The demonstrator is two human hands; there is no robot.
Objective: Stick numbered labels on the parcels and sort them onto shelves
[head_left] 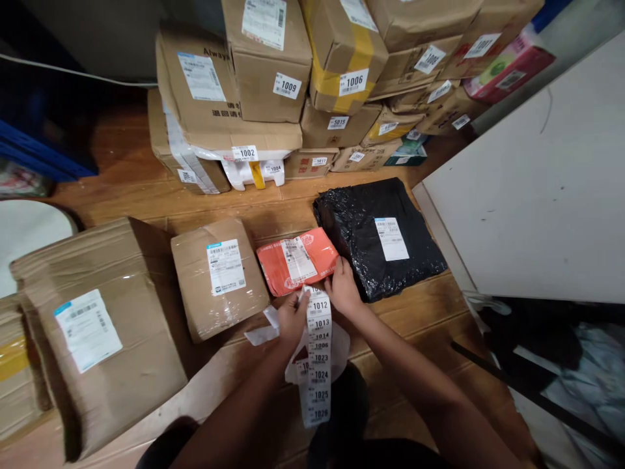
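Observation:
A long strip of numbered labels hangs from my left hand, whose thumb and fingers are closed on its upper end. The strip trails toward my knees, with white backing paper curling beside it. Just beyond lies a flat red parcel with a white shipping label. My right hand is closed at the lower right corner of this parcel, thumb and fingers at its edge. To the right, close to those fingers, is a black plastic-wrapped parcel. A taped cardboard box sits left of the red parcel.
Stacked cardboard boxes with number stickers line the back. A large box stands at the left on the wooden floor. A white panel slants along the right, with a dark bar below it.

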